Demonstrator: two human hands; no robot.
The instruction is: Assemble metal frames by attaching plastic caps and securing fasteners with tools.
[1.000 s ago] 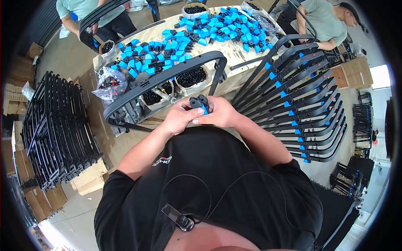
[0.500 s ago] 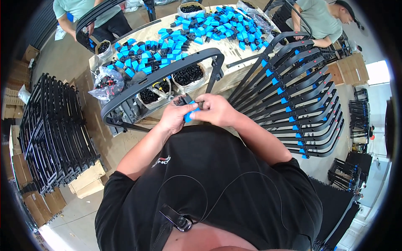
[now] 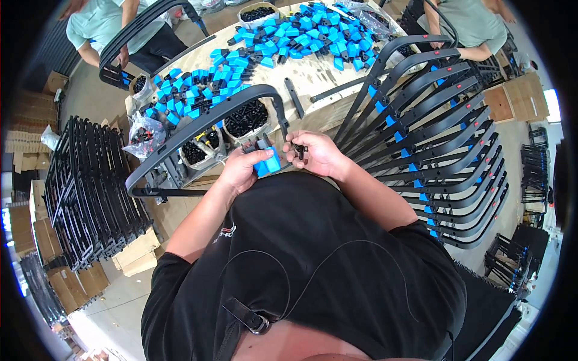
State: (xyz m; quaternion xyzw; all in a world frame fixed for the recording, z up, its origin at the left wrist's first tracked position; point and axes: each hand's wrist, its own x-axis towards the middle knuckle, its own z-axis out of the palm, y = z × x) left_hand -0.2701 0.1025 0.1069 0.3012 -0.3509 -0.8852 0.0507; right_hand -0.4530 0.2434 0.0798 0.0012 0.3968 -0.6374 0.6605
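My left hand (image 3: 242, 170) grips a blue plastic clip with a black part (image 3: 267, 161), held close to my chest. My right hand (image 3: 314, 154) pinches a small black screw (image 3: 298, 148) just to the right of the clip. Both hands sit right below the end of a curved black metal frame (image 3: 198, 129) that lies across the wooden table's (image 3: 313, 78) near edge. A heap of blue clips (image 3: 265, 42) covers the table behind it.
Bowls of black screws (image 3: 244, 120) stand by the frame. Finished curved frames with blue clips (image 3: 433, 150) lean in a row at the right. Black metal racks (image 3: 84, 186) and cardboard boxes (image 3: 36, 228) fill the left. Two other people (image 3: 114, 30) work at the table's far side.
My hands have come apart a little: the left keeps the blue clip, the right now holds a screw beside it. My view has shifted slightly toward the table.
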